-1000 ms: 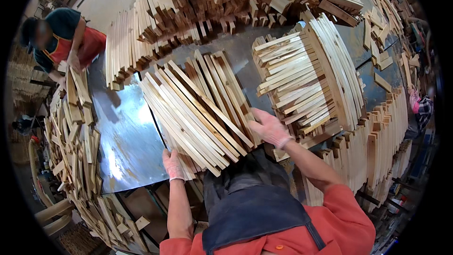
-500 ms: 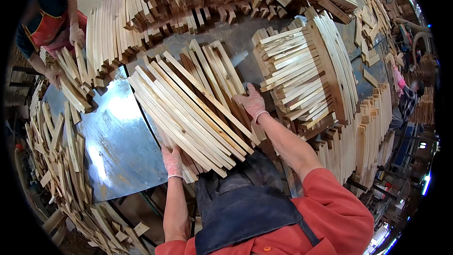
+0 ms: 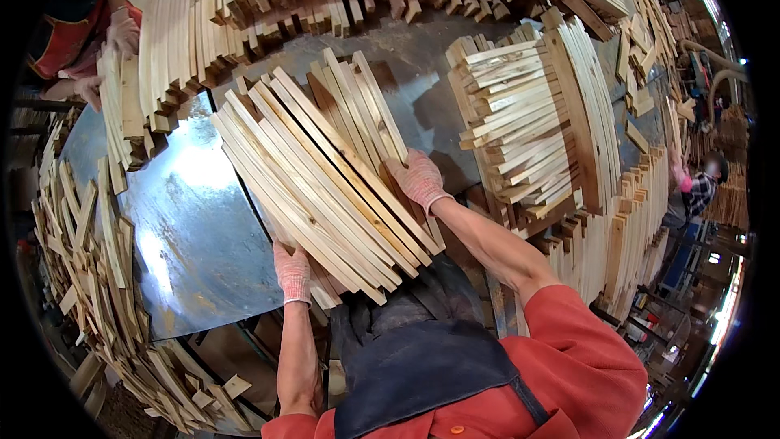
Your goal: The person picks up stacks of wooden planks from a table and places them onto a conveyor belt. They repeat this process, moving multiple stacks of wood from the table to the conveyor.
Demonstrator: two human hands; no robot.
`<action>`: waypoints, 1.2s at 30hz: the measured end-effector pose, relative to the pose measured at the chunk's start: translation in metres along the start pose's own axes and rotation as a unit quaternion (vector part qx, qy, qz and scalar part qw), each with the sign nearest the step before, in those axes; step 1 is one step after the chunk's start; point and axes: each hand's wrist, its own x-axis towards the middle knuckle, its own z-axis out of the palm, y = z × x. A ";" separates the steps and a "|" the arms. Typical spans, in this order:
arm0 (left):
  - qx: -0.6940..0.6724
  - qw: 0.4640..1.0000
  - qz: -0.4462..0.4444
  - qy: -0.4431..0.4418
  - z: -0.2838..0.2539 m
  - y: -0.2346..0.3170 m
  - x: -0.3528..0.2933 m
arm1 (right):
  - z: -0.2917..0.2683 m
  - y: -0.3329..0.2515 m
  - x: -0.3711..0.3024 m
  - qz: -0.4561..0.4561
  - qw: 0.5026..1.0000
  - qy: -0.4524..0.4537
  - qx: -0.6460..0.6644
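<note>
A loose pile of long pale wooden strips [image 3: 313,187] lies slanted on the metal table in front of my body. My left hand [image 3: 292,272], in a pinkish knit glove, grips the pile's near left side, its fingers partly hidden beneath the strips. On the opposite side, my right hand [image 3: 420,181], gloved the same way, is closed against the outer strips, with its fingertips partly hidden. Between the hands the strips lie nearly parallel, with a few gaps and uneven ends. Some strips at the far right of the pile [image 3: 357,102] sit lower.
Right of the pile stands a stack of crosswise strips [image 3: 520,118] with a darker board [image 3: 573,114] along it. More timber [image 3: 183,41] lines the far side. Offcuts [image 3: 89,252] heap at left beside the shiny metal tabletop [image 3: 191,268]. A co-worker's gloved hands [image 3: 122,32] handle wood at upper left.
My right hand has moved slightly left and nearer, pressing on the pile. The strip that lay diagonally now lies in line with the others. The co-worker's hands have shifted.
</note>
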 end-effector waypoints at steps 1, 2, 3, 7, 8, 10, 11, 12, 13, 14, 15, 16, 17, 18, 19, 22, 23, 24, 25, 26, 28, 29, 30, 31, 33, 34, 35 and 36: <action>-0.018 1.000 -0.005 -0.010 -0.003 -0.004 -0.001 | 0.001 -0.002 0.000 -0.007 1.000 -0.003 -0.012; -0.035 0.999 -0.011 -0.020 -0.005 -0.009 -0.004 | 0.002 -0.004 0.000 -0.014 1.000 -0.005 -0.023; -0.051 0.998 -0.012 -0.032 -0.007 -0.001 -0.006 | 0.000 -0.008 0.001 -0.020 0.999 -0.004 -0.032; -0.028 0.999 0.033 0.002 -0.011 0.016 -0.014 | 0.000 -0.011 0.011 -0.025 0.997 -0.029 -0.071; -0.012 0.999 0.046 0.014 -0.013 0.016 -0.015 | -0.005 -0.013 0.013 -0.017 0.994 -0.064 -0.092; -0.043 0.990 0.091 0.094 -0.013 0.019 -0.021 | -0.013 -0.026 0.001 -0.053 0.985 0.010 -0.164; -0.059 0.983 0.110 0.134 -0.014 0.021 -0.021 | -0.013 -0.030 -0.004 -0.071 0.976 0.046 -0.201; -0.045 0.985 0.144 0.088 -0.017 0.018 -0.013 | -0.012 -0.034 -0.008 -0.153 0.963 0.132 -0.180; 0.016 0.987 0.139 0.082 -0.014 0.014 -0.013 | -0.014 -0.038 -0.010 -0.190 0.968 0.090 -0.136; 0.076 0.985 0.133 0.076 -0.007 0.011 -0.015 | -0.015 -0.043 -0.012 -0.225 0.969 0.046 -0.091; 0.135 0.980 0.129 0.068 -0.001 0.015 -0.015 | -0.018 -0.052 -0.014 -0.258 0.965 0.005 -0.047; 0.151 0.981 0.111 0.039 0.005 0.022 -0.015 | -0.009 -0.062 -0.016 -0.261 0.965 0.006 -0.027; 0.141 0.982 0.110 0.056 0.006 0.028 -0.017 | -0.002 -0.073 -0.017 -0.228 0.972 -0.036 -0.037; 0.126 0.983 0.111 0.071 0.012 0.034 -0.017 | -0.008 -0.099 -0.024 -0.193 0.977 -0.074 -0.050; 0.113 0.983 0.114 0.084 0.017 0.044 -0.019 | -0.011 -0.118 -0.028 -0.155 0.980 -0.110 -0.060; -0.116 0.986 0.111 0.050 0.003 0.088 -0.045 | -0.016 -0.124 -0.044 -0.150 0.985 -0.082 0.007; -0.280 0.958 0.064 0.004 0.011 0.076 -0.042 | -0.036 -0.133 -0.059 -0.149 0.978 -0.123 0.077; -0.415 0.907 0.029 -0.062 0.005 0.108 -0.068 | -0.026 -0.117 -0.050 -0.160 0.980 -0.090 0.070; -0.461 0.885 0.036 -0.054 0.008 0.110 -0.075 | -0.012 -0.105 -0.042 -0.176 0.981 -0.065 0.056; -0.463 0.883 0.034 -0.072 0.007 0.111 -0.079 | -0.016 -0.103 -0.046 -0.164 0.984 -0.051 0.050; -0.472 0.873 0.105 -0.069 0.021 0.086 -0.075 | -0.040 -0.094 -0.063 -0.139 0.988 -0.034 0.051; -0.474 0.869 0.114 -0.085 0.024 0.105 -0.089 | -0.051 -0.089 -0.069 -0.136 0.989 -0.034 0.056; -0.471 0.867 0.124 -0.103 0.019 0.131 -0.115 | -0.064 -0.080 -0.075 -0.131 0.989 -0.033 0.066; -0.471 0.865 0.134 -0.110 0.014 0.147 -0.132 | -0.082 -0.072 -0.081 -0.131 0.989 -0.015 0.065; -0.445 0.872 0.128 -0.155 0.029 0.166 -0.150 | -0.124 -0.040 -0.096 -0.133 0.989 0.021 0.059; -0.438 0.870 0.134 -0.184 0.039 0.192 -0.173 | -0.133 -0.015 -0.093 -0.142 0.984 0.076 0.073; -0.435 0.866 0.136 -0.204 0.049 0.212 -0.190 | -0.153 -0.002 -0.100 -0.150 0.974 0.146 0.085; -0.443 0.850 0.144 -0.247 0.066 0.221 -0.193 | -0.184 0.013 -0.105 -0.147 0.973 0.147 0.102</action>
